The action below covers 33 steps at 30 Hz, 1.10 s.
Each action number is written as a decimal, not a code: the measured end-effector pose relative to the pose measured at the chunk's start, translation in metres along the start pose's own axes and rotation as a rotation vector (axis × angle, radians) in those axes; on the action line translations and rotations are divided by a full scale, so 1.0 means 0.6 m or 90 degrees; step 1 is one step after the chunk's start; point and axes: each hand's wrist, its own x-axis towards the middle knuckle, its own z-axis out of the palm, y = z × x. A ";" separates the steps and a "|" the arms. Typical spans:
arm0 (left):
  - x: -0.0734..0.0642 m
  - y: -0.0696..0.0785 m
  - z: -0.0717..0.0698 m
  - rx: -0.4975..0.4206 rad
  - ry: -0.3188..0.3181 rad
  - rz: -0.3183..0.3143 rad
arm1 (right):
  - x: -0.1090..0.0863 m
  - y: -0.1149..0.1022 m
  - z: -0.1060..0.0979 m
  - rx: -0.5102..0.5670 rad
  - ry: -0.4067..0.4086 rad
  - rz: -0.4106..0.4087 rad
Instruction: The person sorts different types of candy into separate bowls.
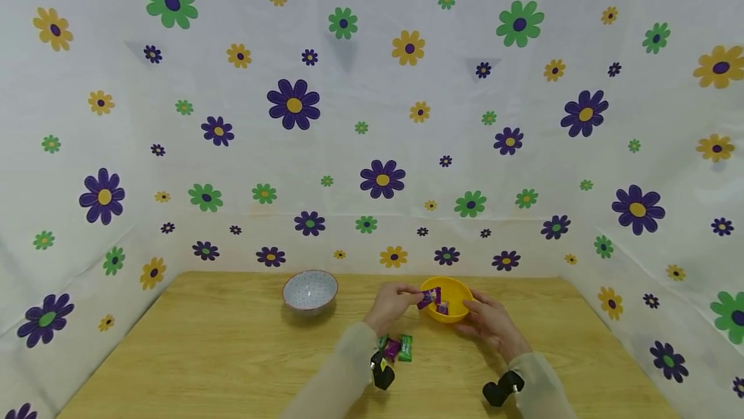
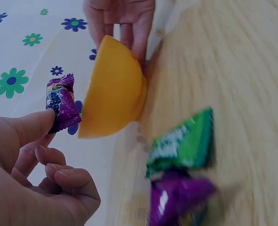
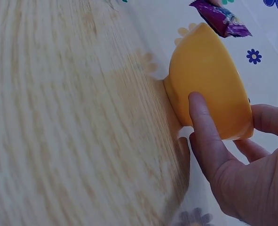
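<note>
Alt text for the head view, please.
A left hand holds a wrapped purple candy over a yellow bowl, which the right hand holds. Another candy sits inside; more candies lie on the wooden table, with a pale bowl farther left.

Tabletop candies [image 2: 181, 157] blurred, left sleeve [image 1: 332, 377] cropped

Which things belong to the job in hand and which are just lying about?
In the job:
purple sweet, pinched by the left hand
yellow bowl, held by the right hand
sweet inside it
probably the loose sweets

Apparently lying about:
red-rimmed bowl, untouched
</note>
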 end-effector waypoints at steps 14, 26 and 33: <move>0.003 0.033 0.050 0.019 0.041 -0.021 | -0.001 0.005 -0.004 0.009 -0.012 -0.005; -0.002 0.022 0.052 0.009 0.007 0.003 | -0.002 0.003 0.001 0.003 -0.010 0.002; -0.007 0.014 0.028 0.026 -0.002 0.014 | 0.001 0.004 -0.001 0.007 -0.002 0.007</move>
